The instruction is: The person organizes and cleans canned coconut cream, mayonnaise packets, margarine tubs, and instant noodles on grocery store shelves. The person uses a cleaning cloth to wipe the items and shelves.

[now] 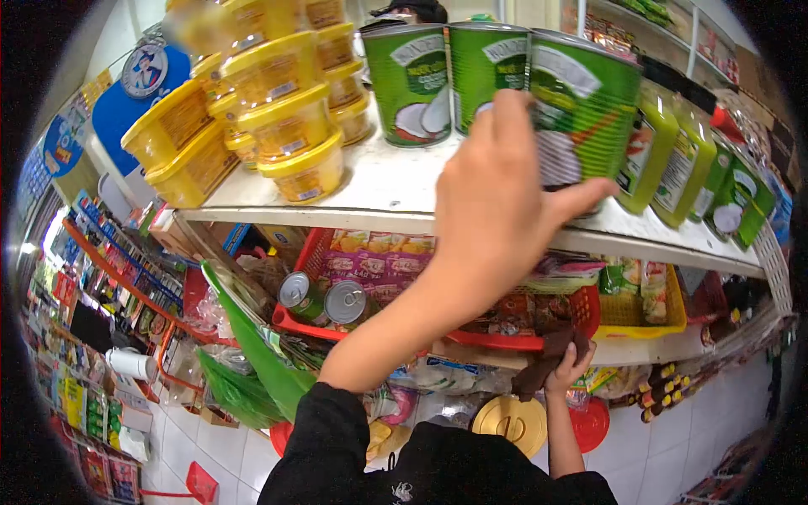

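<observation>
My left hand (492,181) reaches up to the white shelf. Its fingers lie along the left side of a green coconut milk can (589,93) and its thumb spreads across the lower right, gripping it. This can looks slightly tilted; the hand hides part of its base. Two similar green cans, a left one (410,84) and a middle one (488,55), stand upright beside it. Lower down, my right hand (572,368) is closed around a dark brown cloth (543,364) in front of the lower shelf.
Yellow tubs (290,118) are stacked on the shelf's left. Green bottles (682,164) and more cans (741,198) stand at its right end. Below are a red basket (497,341) with packets and cans, a yellow basket (669,324), and a gold lid (511,425).
</observation>
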